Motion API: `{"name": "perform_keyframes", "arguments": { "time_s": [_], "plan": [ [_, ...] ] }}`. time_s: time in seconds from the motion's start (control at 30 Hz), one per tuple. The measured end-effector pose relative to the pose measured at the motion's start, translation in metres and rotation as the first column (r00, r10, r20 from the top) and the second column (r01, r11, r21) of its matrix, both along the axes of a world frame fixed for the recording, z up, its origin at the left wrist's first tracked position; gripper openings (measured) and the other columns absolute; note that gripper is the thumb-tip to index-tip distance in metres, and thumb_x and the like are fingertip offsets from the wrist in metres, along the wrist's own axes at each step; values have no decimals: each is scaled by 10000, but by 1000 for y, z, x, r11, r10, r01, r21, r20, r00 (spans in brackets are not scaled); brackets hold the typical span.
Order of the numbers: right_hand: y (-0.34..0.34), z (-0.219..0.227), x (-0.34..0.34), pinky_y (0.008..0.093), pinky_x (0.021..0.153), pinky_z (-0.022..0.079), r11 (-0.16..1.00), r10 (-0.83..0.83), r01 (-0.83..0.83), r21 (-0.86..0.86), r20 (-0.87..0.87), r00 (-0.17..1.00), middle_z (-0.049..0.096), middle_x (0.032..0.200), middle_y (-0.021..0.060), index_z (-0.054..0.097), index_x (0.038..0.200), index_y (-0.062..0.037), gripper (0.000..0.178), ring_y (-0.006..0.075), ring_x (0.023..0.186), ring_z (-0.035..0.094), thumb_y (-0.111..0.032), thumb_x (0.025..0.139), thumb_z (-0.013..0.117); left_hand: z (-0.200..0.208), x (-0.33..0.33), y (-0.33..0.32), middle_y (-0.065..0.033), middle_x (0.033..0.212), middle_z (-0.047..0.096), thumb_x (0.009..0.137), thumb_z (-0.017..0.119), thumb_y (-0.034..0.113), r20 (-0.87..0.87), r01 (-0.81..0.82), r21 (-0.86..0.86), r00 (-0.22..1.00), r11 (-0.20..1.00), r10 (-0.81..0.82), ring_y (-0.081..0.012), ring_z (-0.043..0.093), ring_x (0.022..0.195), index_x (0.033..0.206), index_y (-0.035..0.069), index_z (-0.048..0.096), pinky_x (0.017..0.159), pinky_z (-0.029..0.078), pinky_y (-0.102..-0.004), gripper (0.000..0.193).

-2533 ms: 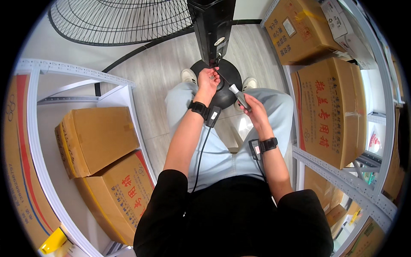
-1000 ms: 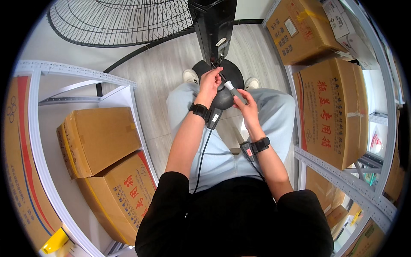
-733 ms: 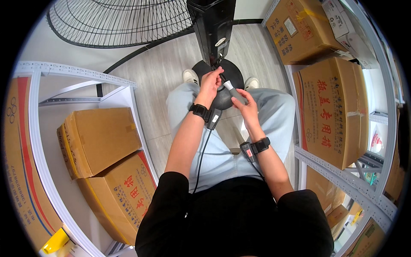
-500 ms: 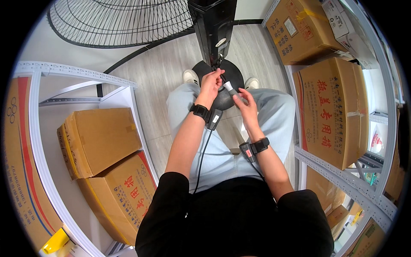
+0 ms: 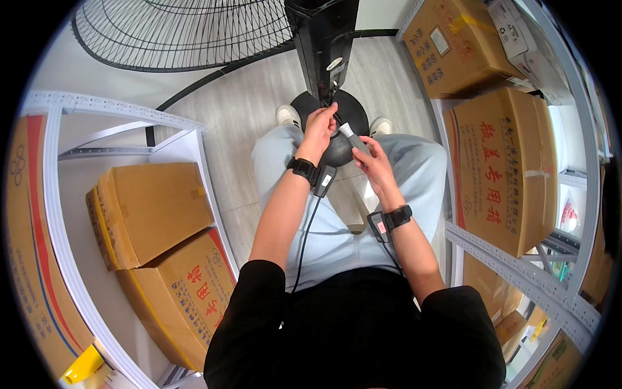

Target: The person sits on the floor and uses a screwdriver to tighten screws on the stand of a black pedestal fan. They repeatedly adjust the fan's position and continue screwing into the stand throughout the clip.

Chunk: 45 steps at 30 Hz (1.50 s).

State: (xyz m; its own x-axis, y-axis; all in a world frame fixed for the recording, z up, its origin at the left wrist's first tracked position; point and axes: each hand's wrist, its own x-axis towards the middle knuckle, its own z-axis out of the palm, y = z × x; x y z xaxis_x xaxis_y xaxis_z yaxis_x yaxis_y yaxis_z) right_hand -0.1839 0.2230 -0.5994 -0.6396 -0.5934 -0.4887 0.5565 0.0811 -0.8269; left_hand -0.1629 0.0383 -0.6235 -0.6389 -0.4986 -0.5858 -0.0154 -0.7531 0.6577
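Note:
My right hand (image 5: 374, 163) is closed round the grey handle of a screwdriver (image 5: 356, 140) with a white collar. The tool slants up and left, its dark front end beside the fingers of my left hand (image 5: 320, 128). Those fingers are pinched together at the foot of a black standing fan's column (image 5: 322, 58), just above the round black base (image 5: 353, 107). What they grip is too small and dark to make out. Dark fittings show at the column's lower end, partly hidden by my left fingers.
The fan's wire cage (image 5: 181, 35) fills the upper left. Cardboard boxes (image 5: 155, 211) stand on a light metal rack (image 5: 116, 104) at my left. More boxes (image 5: 499, 172) line the right rack. My knees flank the fan base. Cabled black devices (image 5: 304, 170) are strapped to both wrists.
My right hand has shifted its grip on the screwdriver, the fingers drawing in round the handle's rear, and its wrist has turned slightly. My left hand stays nearly still.

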Motion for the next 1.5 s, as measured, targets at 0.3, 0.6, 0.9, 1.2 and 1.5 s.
{"name": "perform_keyframes", "arguments": {
  "time_s": [0.3,0.6,0.9,1.2,1.5],
  "plan": [
    [0,12,-12,188,585,469,998,55,-43,-40,365,929,657,927,35,568,1149,-81,305,92,766,639,-276,917,602,-5,2,-4,30,676,437,952,532,225,-143,57,42,988,997,-51,-74,409,606,1115,-52,600,561,362,-196,329],
    [17,13,-11,193,610,423,999,-34,35,-11,134,990,630,915,-1,577,1168,-73,316,53,736,562,-236,902,622,-5,1,-7,-3,698,443,841,463,50,-167,-70,199,980,978,104,-108,420,629,1158,-80,545,571,365,-234,352],
    [24,23,-10,196,612,420,999,-48,50,-13,141,989,625,894,-3,582,1160,-58,308,57,717,557,-225,903,616,-4,-1,-9,-8,694,444,844,465,85,-125,-107,235,982,966,140,-117,429,632,1105,-82,567,559,368,-245,326],
    [11,18,-10,182,603,415,998,-45,53,-42,165,985,629,873,-1,586,1139,-59,293,48,696,557,-252,918,593,-6,1,-11,-1,695,458,865,496,77,-170,-71,228,979,971,112,-112,441,628,1084,-73,581,558,373,-240,279],
    [0,24,-12,191,606,406,999,-31,32,-7,115,993,625,899,19,557,1180,-27,341,62,713,556,-256,928,577,-6,-1,-10,-7,695,459,861,509,74,-186,-115,202,971,972,154,-113,438,632,1045,-52,598,557,371,-239,240]
  ]
}}
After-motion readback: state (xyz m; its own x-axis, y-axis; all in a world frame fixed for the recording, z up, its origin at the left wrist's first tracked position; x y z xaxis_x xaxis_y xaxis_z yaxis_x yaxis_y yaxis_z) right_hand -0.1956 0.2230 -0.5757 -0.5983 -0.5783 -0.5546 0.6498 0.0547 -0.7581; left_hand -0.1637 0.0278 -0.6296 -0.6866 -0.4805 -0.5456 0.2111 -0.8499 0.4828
